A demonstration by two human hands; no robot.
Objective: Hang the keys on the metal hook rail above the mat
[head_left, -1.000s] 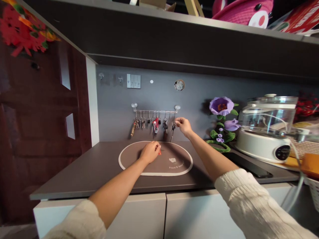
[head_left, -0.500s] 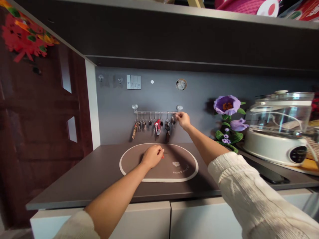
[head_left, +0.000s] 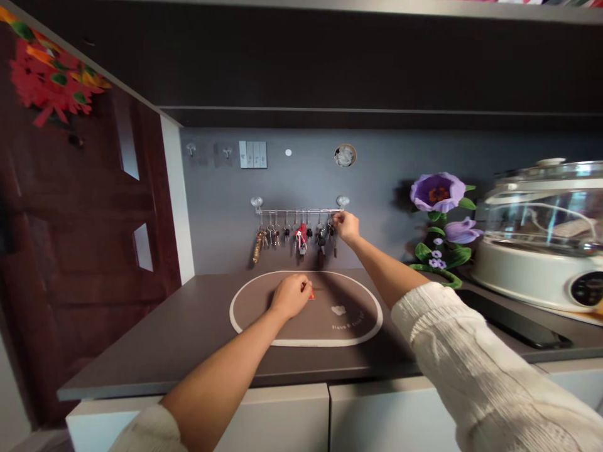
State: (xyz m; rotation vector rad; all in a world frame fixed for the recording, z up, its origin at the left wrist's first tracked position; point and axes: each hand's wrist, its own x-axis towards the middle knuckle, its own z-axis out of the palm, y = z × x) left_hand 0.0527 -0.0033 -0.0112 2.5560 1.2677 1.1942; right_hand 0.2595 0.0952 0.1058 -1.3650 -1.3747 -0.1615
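1. A wide dark shelf (head_left: 330,69) spans the space overhead, high above the oval brown mat with a cream border (head_left: 252,301), which is my landmark here.
2. The dark reddish-brown panelled door (head_left: 85,251), with red paper-like flowers (head_left: 51,81) high on it, stands well to the left of the mat.
3. A flat dark grey-brown countertop (head_left: 174,339) lies under the mat.
4. The rounded white appliance with a clear upper part (head_left: 522,273) sits well to the right of the mat.
5. A purple fabric-like flower with green leaves (head_left: 438,194) stands nearer the mat, on its right.
6. The flat black phone-like slab (head_left: 518,320) lies to the right of the mat, in front of the appliance.
7. My two hands are apart. My left hand (head_left: 289,296) rests on the mat with its fingers curled; my right hand (head_left: 347,226) is raised behind the mat, fingertips bunched together. The fingertips are too small to tell whether either hand pinches anything.
8. The slim clear hook rail (head_left: 301,211) runs along the wall behind and above the mat, keys hanging from it.
9. The dark-headed bunch of keys (head_left: 331,230) hangs near its right end, just beside my right fingertips.
10. A small orange-red patch (head_left: 311,294) shows on the mat, right beside my left fingers.
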